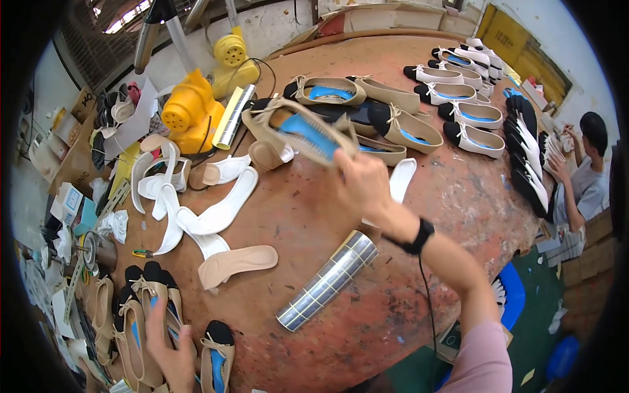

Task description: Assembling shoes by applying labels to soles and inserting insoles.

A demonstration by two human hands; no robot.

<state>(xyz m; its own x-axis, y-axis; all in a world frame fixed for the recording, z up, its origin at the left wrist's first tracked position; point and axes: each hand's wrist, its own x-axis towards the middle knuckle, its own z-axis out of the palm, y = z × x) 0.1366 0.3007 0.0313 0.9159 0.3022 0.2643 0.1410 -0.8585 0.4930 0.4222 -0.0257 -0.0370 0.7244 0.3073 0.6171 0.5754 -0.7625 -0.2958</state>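
My right hand [368,188], with a black band on its wrist, grips a beige ballet flat [308,132] by its heel end. This shoe is tilted above the table and slightly blurred; blue shows inside it. At the lower left my left hand [171,355] has its fingers stretched out and thumb apart, holding nothing. It hovers over a group of beige flats [134,334] with black toes, and another flat [216,357] stands just to its right. Several similar beige flats [409,128] stand close behind the held shoe.
White insoles [226,203] and a beige insole [239,265] lie left of centre. Nearby are a silver gridded roll [327,280], a yellow machine [191,111] and a cutter knife [142,253]. Rows of white flats [475,139] stand at right, near another person [583,177].
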